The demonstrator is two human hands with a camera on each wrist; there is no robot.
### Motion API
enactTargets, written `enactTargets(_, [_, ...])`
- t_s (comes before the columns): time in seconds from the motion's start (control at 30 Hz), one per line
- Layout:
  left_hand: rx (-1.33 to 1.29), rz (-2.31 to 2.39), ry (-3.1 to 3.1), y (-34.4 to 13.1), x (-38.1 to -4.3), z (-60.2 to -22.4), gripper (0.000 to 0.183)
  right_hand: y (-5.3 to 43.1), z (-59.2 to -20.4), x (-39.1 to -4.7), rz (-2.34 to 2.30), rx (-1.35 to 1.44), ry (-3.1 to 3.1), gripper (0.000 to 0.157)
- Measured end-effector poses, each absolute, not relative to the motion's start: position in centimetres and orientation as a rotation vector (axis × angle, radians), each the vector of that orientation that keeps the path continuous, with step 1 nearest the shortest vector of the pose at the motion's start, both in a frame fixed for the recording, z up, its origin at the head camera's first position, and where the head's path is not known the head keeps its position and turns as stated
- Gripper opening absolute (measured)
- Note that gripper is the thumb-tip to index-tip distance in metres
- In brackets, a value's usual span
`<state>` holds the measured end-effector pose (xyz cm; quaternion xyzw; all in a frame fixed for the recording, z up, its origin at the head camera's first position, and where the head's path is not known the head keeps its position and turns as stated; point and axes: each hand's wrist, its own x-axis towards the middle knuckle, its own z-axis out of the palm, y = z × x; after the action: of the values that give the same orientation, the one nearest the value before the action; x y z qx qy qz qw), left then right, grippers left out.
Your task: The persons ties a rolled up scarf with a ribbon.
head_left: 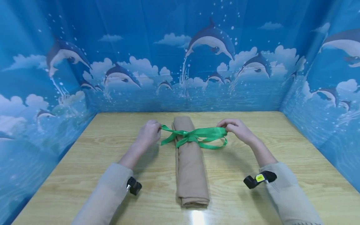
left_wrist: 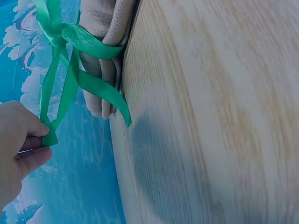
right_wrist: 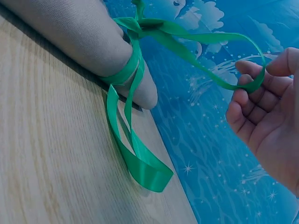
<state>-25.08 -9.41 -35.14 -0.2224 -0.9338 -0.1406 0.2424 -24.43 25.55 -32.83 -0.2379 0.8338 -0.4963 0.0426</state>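
Observation:
A rolled brown cloth [head_left: 192,175] lies lengthwise on the table, tied round its upper part with a green ribbon [head_left: 191,136]. To the left of the roll, my left hand [head_left: 149,132] pinches a folded end of the ribbon between thumb and fingers, as the left wrist view shows at the ribbon tip [left_wrist: 50,136]. On the other side, my right hand [head_left: 237,128] holds a long ribbon loop drawn out sideways, with the loop's bend [right_wrist: 256,84] between thumb and curled fingers. A second loop [right_wrist: 152,175] hangs down beside the roll. One loose tail [left_wrist: 110,95] dangles on the left.
The wooden table [head_left: 112,125] carries the roll at its middle. A blue curtain [head_left: 168,93] printed with dolphins and clouds stands along the back and both sides. Small black cameras [head_left: 134,186] sit on both sleeved wrists.

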Motion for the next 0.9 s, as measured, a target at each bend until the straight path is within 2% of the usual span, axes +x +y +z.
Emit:
enactTargets(0.33, [-0.633, -0.380, -2.519, -9.9, -25.2, -35.1, 0.007, 26.3, -32.6, -24.4, -1.337, -0.705, 2.609, 0.025])
enactTargets(0.9, [-0.610, -0.358, -2.560, -10.0, -25.1, -34.5, 0.010, 27.6, -31.8, -23.8, -1.008, -0.642, 2.891, 0.031])
